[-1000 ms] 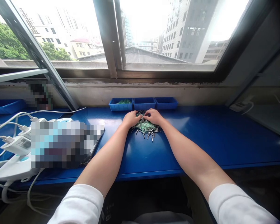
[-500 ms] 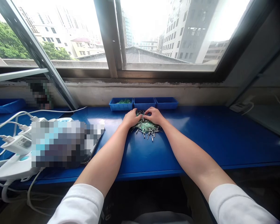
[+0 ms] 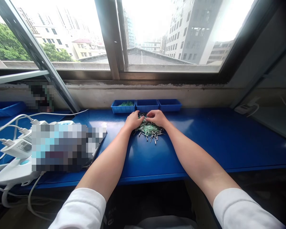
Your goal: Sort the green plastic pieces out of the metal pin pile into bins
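Note:
A heap of thin silvery metal pins, which look like blind rivets [image 3: 154,136], lies on the blue tabletop, mixed with green translucent pieces [image 3: 147,129]. My left hand [image 3: 132,121] rests at the heap's left side, thumb stretched over it and apart from the fingers. From the right, my right hand [image 3: 158,118] reaches over the heap with thumb and forefinger curled close together. Anything between those fingertips is too small to make out. Both hands hide part of the heap's back.
Behind the heap stand three blue bins; the left bin [image 3: 123,107] has green pieces in it. A white power strip [image 3: 14,171] with plugs and cables lies at left, beside a blurred-out object [image 3: 62,146]. A metal post [image 3: 54,81] rises before the window.
My right hand's fingertips have shifted slightly over the heap, and the left thumb has moved a little. The heap and the bins look the same.

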The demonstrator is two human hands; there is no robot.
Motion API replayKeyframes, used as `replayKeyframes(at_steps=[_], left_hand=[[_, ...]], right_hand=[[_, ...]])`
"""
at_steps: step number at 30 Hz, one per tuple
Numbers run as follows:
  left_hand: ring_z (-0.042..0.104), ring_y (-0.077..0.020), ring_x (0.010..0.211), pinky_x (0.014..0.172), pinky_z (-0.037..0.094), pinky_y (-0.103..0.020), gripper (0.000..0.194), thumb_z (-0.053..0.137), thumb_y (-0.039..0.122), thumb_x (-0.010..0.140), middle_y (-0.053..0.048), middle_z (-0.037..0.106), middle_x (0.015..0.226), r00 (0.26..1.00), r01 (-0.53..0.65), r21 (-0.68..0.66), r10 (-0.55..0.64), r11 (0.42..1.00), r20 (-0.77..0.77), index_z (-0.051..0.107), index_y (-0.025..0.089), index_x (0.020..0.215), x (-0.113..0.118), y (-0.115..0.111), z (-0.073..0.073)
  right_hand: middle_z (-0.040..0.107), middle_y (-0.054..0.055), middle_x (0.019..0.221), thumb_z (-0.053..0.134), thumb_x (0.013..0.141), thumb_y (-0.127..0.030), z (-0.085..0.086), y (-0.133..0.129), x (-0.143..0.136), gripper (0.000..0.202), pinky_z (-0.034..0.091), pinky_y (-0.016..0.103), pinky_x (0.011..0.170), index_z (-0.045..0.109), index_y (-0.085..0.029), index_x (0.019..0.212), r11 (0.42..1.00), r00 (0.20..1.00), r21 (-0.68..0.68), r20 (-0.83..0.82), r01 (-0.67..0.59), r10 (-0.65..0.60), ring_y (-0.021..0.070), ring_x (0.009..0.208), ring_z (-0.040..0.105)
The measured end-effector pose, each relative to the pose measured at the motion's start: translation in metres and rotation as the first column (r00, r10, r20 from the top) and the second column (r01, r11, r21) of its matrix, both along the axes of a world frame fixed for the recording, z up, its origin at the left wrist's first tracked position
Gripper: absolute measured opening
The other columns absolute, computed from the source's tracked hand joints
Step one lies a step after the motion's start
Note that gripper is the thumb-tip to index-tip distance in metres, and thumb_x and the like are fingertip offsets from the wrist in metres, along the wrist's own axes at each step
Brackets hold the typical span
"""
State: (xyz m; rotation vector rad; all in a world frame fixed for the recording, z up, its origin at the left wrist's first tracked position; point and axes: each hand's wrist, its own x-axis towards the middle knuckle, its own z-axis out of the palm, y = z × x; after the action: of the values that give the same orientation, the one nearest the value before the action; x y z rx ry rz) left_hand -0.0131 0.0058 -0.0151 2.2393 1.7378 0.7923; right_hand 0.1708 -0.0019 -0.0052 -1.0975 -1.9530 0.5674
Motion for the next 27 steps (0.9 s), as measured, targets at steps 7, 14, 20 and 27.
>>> replayKeyframes(at_steps=[7, 14, 20, 27], left_hand=[[0.058, -0.0228, 0.103, 0.091, 0.044, -0.033, 0.038, 0.049, 0.037, 0.086, -0.010, 0.063, 0.108, 0.987, 0.071, 0.267, -0.106, 0.961, 0.118, 0.058, 0.017, 0.116, 0.006, -0.007, 0.010], [0.061, -0.0181, 0.090, 0.083, 0.048, -0.029, 0.025, 0.054, 0.030, 0.084, -0.006, 0.065, 0.096, 0.937, 0.269, 0.380, -0.332, 0.885, 0.110, 0.065, 0.019, 0.104, 0.014, -0.015, 0.017], [0.062, -0.0182, 0.085, 0.080, 0.048, -0.029, 0.022, 0.054, 0.032, 0.084, -0.005, 0.067, 0.092, 0.946, 0.260, 0.316, -0.307, 0.912, 0.108, 0.069, 0.020, 0.094, 0.018, -0.018, 0.018], [0.060, -0.0202, 0.094, 0.086, 0.046, -0.029, 0.030, 0.041, 0.032, 0.089, -0.006, 0.067, 0.100, 0.989, 0.124, 0.221, -0.140, 0.967, 0.057, 0.067, 0.019, 0.097, 0.015, -0.021, 0.022]], right_hand=[[0.065, 0.003, 0.072, 0.065, 0.070, -0.033, 0.002, 0.005, 0.000, 0.024, 0.047, 0.027, 0.060, 0.068, -0.015, 0.085, 0.998, 0.970, -0.056, -0.244, -0.030, 0.015, 0.0139, 0.063, 0.058], [0.055, -0.003, 0.056, 0.065, 0.072, -0.039, -0.003, 0.015, -0.003, 0.031, 0.042, 0.025, 0.048, 0.062, -0.017, 0.093, 0.981, 0.903, -0.142, -0.426, -0.128, 0.056, 0.0100, 0.046, 0.049], [0.056, -0.003, 0.054, 0.066, 0.071, -0.043, -0.001, 0.013, -0.004, 0.035, 0.035, 0.023, 0.042, 0.061, -0.016, 0.094, 0.981, 0.908, -0.162, -0.418, -0.104, 0.027, 0.0076, 0.042, 0.042], [0.064, 0.002, 0.067, 0.070, 0.064, -0.041, 0.005, 0.004, -0.002, 0.030, 0.045, 0.026, 0.052, 0.064, -0.016, 0.081, 0.985, 0.908, -0.166, -0.418, -0.049, -0.025, 0.0126, 0.055, 0.055]])
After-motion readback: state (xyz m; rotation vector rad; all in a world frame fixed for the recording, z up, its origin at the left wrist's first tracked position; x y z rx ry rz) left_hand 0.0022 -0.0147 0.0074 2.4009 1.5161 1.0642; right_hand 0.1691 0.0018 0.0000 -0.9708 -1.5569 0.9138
